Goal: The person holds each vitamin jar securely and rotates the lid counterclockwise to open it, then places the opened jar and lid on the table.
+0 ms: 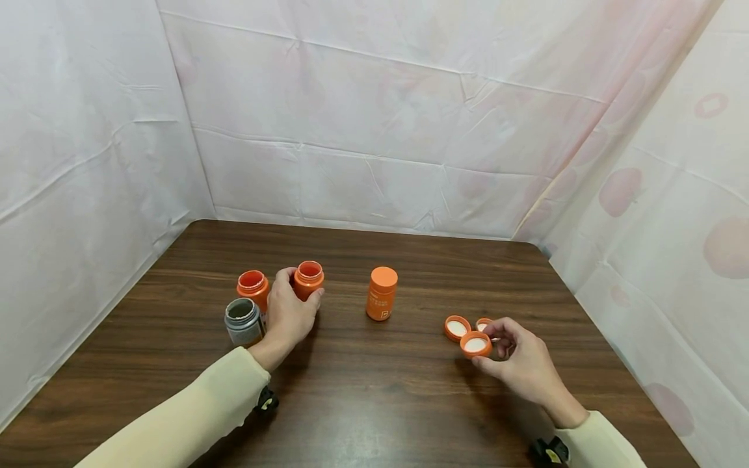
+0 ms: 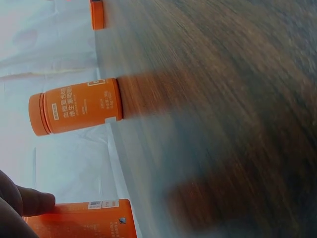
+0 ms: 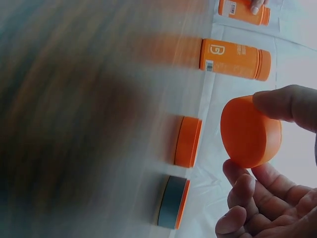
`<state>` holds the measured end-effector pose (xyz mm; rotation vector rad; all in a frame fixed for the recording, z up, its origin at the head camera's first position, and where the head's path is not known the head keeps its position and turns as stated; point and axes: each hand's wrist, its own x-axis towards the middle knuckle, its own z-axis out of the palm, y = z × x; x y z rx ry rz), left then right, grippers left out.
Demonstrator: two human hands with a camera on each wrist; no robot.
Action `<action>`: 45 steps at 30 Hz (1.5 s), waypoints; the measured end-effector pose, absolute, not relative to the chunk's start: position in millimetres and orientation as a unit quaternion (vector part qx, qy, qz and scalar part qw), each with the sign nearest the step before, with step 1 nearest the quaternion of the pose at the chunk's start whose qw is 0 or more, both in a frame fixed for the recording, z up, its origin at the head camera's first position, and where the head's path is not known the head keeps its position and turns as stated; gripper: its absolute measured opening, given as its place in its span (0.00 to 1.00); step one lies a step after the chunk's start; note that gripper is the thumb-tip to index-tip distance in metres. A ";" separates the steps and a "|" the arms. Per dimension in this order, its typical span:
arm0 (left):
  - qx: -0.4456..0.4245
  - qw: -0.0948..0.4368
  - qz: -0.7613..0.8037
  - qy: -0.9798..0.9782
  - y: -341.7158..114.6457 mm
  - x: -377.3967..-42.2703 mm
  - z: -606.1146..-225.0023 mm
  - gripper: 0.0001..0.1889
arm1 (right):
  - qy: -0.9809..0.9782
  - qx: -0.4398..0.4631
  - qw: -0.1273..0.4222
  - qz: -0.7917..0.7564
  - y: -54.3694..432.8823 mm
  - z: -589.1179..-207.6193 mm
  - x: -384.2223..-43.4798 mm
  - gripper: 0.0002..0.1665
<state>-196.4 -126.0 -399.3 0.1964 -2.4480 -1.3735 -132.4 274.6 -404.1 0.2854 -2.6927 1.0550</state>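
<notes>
My left hand (image 1: 288, 316) grips an uncapped orange bottle (image 1: 308, 285), its fingers round the sides and its open mouth upward. Just left of that hand stand another uncapped orange bottle (image 1: 254, 288) and an uncapped grey bottle (image 1: 244, 323). Between the hands, a capped orange bottle (image 1: 381, 296) is upright on the table. Over on the right, my right hand (image 1: 523, 364) pinches an orange cap (image 3: 250, 131) between thumb and fingers, white liner facing up. Beside it on the table lie an orange cap (image 3: 187, 142) and a grey-sided cap (image 3: 173, 202).
The brown wooden table (image 1: 374, 403) has rounded far corners. Pale printed sheeting (image 1: 363, 117) hangs behind it and along both sides.
</notes>
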 end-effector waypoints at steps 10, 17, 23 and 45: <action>0.090 0.136 -0.480 -0.862 -126.0 -197.7 -402.6 0.35 | -0.934 0.065 0.112 0.334 289.6 -405.5 -131.1 0.27; 0.106 0.118 -0.477 -0.864 -125.3 -199.6 -404.0 0.36 | -0.944 0.043 0.103 0.311 299.1 -408.3 -130.4 0.28; 0.112 0.112 -0.481 -0.862 -124.4 -200.2 -404.5 0.36 | -0.948 0.027 0.091 0.303 305.6 -410.2 -131.2 0.28; 0.114 0.113 -0.489 -0.857 -126.1 -200.4 -406.8 0.38 | -0.958 0.009 0.013 0.285 312.9 -410.2 -127.5 0.29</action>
